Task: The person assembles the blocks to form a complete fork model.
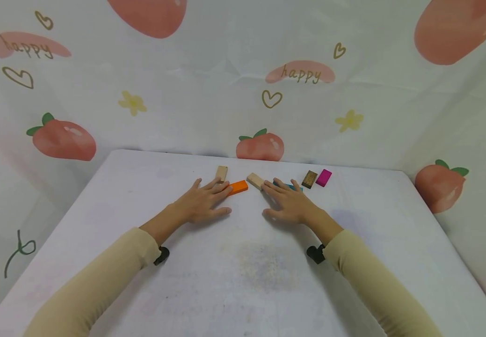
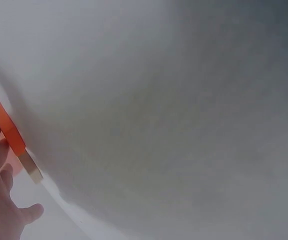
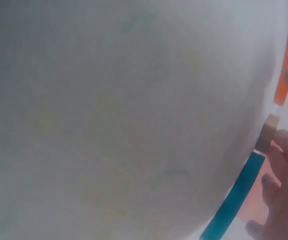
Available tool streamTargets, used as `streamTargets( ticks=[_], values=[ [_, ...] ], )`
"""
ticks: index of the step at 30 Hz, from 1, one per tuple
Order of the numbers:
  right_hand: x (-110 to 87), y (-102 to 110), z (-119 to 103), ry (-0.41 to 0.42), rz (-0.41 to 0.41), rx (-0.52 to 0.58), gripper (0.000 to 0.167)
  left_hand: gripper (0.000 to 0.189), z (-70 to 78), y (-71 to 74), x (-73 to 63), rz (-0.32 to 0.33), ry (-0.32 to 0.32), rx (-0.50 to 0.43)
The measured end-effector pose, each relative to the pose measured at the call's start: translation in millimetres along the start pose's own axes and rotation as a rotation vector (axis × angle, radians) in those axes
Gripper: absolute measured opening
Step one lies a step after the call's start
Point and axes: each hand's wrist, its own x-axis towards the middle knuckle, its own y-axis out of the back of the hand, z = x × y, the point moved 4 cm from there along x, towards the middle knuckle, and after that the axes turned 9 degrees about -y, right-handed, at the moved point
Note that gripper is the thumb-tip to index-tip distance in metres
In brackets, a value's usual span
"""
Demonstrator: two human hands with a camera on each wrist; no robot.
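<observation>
In the head view my left hand (image 1: 206, 202) reaches over the table with fingers spread and thumb held apart. Its fingertips overlap one end of an orange block (image 1: 238, 187), and a light wooden block (image 1: 222, 173) lies just behind the fingers. My right hand (image 1: 288, 204) is spread likewise. Its fingers overlap the near end of another light wooden block (image 1: 254, 180) and partly hide a teal block (image 1: 295, 188). The left wrist view shows the fingers at the orange block (image 2: 7, 126); the right wrist view has fingertips close by the wooden block (image 3: 267, 133) and the teal block (image 3: 234, 197).
Right of the right hand, a dark brown-gold block (image 1: 309, 179) and a magenta block (image 1: 324, 178) lie side by side. The white table (image 1: 209, 290) ends at a patterned cloth backdrop (image 1: 209, 121). Dark straps (image 1: 316, 254) sit at both wrists.
</observation>
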Motion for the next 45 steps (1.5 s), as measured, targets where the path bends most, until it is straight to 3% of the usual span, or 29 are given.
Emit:
streamTargets(
  ticks=[29,34,40,45],
  values=[
    [-26.9,2,-7,0.113,0.040,0.112,0.070,0.070,25.2,6.3,2.7,0.061,-0.059,-0.050],
    [-36.7,4,-11,0.129,0.033,0.120,0.069,0.069,27.9,4.6,4.4,0.073,-0.072,-0.094],
    [-40.0,6,-13,0.161,0.065,0.171,0.064,0.063,28.7,2.6,7.7,0.079,-0.116,-0.134],
    [-32.6,7,-10,0.133,0.094,0.160,0.068,0.057,29.8,4.9,10.8,0.069,-0.160,-0.168]
  ],
)
